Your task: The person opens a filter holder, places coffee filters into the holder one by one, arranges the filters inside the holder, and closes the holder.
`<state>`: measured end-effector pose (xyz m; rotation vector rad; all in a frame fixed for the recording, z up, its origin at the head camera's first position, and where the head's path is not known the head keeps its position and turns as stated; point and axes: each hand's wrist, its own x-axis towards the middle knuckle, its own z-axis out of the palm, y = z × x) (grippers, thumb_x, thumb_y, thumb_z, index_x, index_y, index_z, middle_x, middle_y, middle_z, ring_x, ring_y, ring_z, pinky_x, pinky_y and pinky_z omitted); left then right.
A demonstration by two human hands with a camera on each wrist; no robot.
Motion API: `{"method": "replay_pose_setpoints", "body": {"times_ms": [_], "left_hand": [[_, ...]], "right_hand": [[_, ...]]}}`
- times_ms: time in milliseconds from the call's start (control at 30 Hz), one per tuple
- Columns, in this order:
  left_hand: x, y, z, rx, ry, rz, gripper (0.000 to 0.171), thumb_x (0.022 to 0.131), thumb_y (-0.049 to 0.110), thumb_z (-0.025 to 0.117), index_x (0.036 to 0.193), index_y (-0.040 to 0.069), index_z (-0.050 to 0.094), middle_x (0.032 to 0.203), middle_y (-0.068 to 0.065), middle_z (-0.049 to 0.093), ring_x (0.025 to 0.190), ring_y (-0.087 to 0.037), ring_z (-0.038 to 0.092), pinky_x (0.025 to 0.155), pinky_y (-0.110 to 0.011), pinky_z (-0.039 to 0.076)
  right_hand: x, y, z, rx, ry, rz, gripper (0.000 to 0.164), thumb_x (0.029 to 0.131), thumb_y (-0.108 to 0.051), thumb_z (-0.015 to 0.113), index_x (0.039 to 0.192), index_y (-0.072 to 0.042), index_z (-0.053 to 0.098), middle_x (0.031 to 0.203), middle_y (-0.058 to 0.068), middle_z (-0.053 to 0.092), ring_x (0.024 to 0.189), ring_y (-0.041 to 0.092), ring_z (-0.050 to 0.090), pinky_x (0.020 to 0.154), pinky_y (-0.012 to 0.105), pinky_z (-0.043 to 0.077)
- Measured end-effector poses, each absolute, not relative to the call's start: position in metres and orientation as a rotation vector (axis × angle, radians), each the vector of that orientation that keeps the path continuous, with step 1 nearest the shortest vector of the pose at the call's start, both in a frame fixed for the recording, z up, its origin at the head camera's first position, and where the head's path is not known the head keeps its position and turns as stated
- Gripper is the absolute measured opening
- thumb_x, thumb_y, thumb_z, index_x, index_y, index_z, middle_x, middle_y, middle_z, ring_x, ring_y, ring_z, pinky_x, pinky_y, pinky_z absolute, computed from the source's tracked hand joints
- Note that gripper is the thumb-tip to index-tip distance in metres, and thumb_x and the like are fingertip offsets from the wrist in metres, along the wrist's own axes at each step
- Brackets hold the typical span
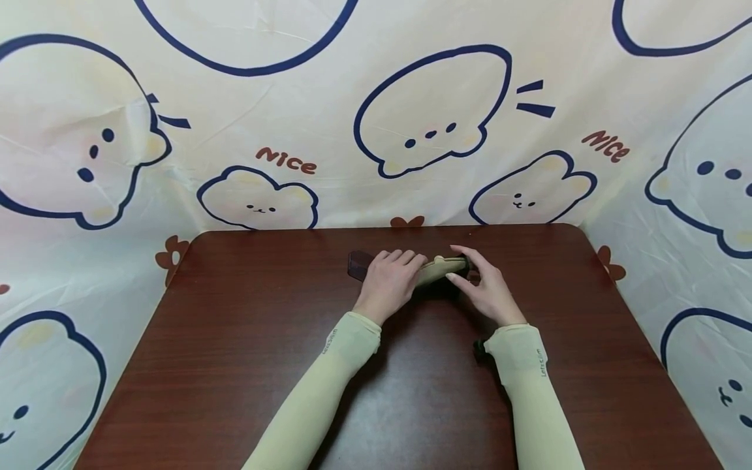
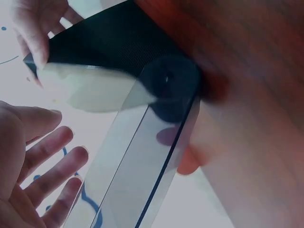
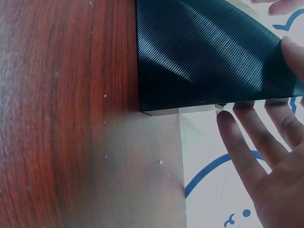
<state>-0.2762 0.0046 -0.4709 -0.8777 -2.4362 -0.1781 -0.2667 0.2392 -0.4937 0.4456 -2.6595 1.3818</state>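
Observation:
A hinged object with a cream side [image 1: 437, 269] stands near the table's far edge. In the left wrist view it has a black ribbed wedge [image 2: 109, 45], a round dark pivot [image 2: 170, 80] and a long clear strip [image 2: 128, 166]. My right hand [image 1: 484, 287] holds its right end between thumb and fingers; in the right wrist view a fingertip touches a small cream knob [image 3: 220, 107] at the edge. My left hand [image 1: 393, 277] reaches over the dark left part [image 1: 358, 264]. Its fingers [image 2: 54, 142] are loosely bent beside the clear strip, with a gap showing.
The dark red-brown table [image 1: 247, 352] extends toward me under both forearms. A pale cloth backdrop [image 1: 329, 111] with blue-outlined cartoon figures hangs behind it and at both sides. A small dark device [image 1: 480, 351] sits below my right sleeve cuff.

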Motion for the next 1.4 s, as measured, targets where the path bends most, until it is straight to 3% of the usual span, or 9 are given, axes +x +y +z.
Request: {"method": "replay_pose_setpoints", "body": {"times_ms": [233, 467, 567, 700, 900, 1167, 1400], "left_hand": [[-0.275, -0.013, -0.459, -0.862, -2.408, -0.215, 0.017, 0.095, 0.024, 0.058, 0.111, 0.023, 0.063, 0.104, 0.008, 0.064, 0.096, -0.014, 0.058, 0.086, -0.032, 0.046], [-0.275, -0.035, -0.451, -0.808, -2.393, -0.341, 0.019, 0.094, 0.026, 0.061, 0.113, 0.022, 0.064, 0.107, 0.007, 0.063, 0.099, -0.015, 0.058, 0.087, -0.035, 0.046], [-0.277, -0.045, -0.453, -0.761, -2.391, -0.377, 0.025, 0.094, 0.033, 0.061, 0.116, 0.022, 0.063, 0.113, 0.005, 0.062, 0.105, -0.017, 0.056, 0.09, -0.037, 0.044], [-0.279, -0.057, -0.457, -0.7, -2.39, -0.449, 0.04, 0.092, 0.047, 0.059, 0.123, 0.021, 0.061, 0.122, 0.004, 0.06, 0.113, -0.018, 0.052, 0.091, -0.039, 0.043], [-0.28, -0.071, -0.46, -0.645, -2.414, -0.538, 0.053, 0.091, 0.059, 0.052, 0.129, 0.022, 0.056, 0.123, 0.004, 0.059, 0.113, -0.018, 0.053, 0.091, -0.039, 0.043], [-0.278, -0.085, -0.466, -0.618, -2.47, -0.591, 0.056, 0.09, 0.06, 0.052, 0.13, 0.022, 0.055, 0.123, 0.004, 0.059, 0.111, -0.017, 0.053, 0.089, -0.039, 0.044], [-0.277, -0.092, -0.471, -0.623, -2.51, -0.602, 0.058, 0.091, 0.062, 0.048, 0.131, 0.021, 0.055, 0.124, 0.003, 0.06, 0.11, -0.017, 0.054, 0.091, -0.04, 0.044]], "right_hand": [[-0.266, 0.239, -0.495, 0.448, -2.65, 1.385, 0.056, 0.09, -0.037, 0.065, 0.141, -0.037, 0.042, 0.141, 0.005, 0.048, 0.121, 0.021, 0.05, 0.096, 0.053, 0.044], [-0.266, 0.24, -0.495, 0.452, -2.651, 1.381, 0.056, 0.091, -0.037, 0.065, 0.142, -0.037, 0.041, 0.141, 0.005, 0.048, 0.121, 0.021, 0.05, 0.096, 0.052, 0.044], [-0.266, 0.24, -0.495, 0.453, -2.648, 1.383, 0.056, 0.091, -0.037, 0.065, 0.142, -0.038, 0.041, 0.141, 0.004, 0.048, 0.121, 0.021, 0.05, 0.096, 0.051, 0.044], [-0.266, 0.24, -0.494, 0.463, -2.636, 1.392, 0.057, 0.09, -0.037, 0.065, 0.142, -0.03, 0.043, 0.141, 0.005, 0.048, 0.12, 0.021, 0.051, 0.096, 0.051, 0.044], [-0.266, 0.24, -0.495, 0.467, -2.639, 1.384, 0.058, 0.091, -0.036, 0.065, 0.144, -0.027, 0.042, 0.141, 0.007, 0.049, 0.12, 0.022, 0.051, 0.096, 0.052, 0.044], [-0.266, 0.239, -0.495, 0.443, -2.651, 1.388, 0.054, 0.09, -0.039, 0.065, 0.138, -0.045, 0.041, 0.14, 0.003, 0.049, 0.12, 0.018, 0.05, 0.097, 0.051, 0.043], [-0.265, 0.24, -0.496, 0.444, -2.652, 1.391, 0.054, 0.09, -0.04, 0.065, 0.138, -0.047, 0.04, 0.14, 0.004, 0.049, 0.121, 0.018, 0.05, 0.097, 0.051, 0.043]]}}
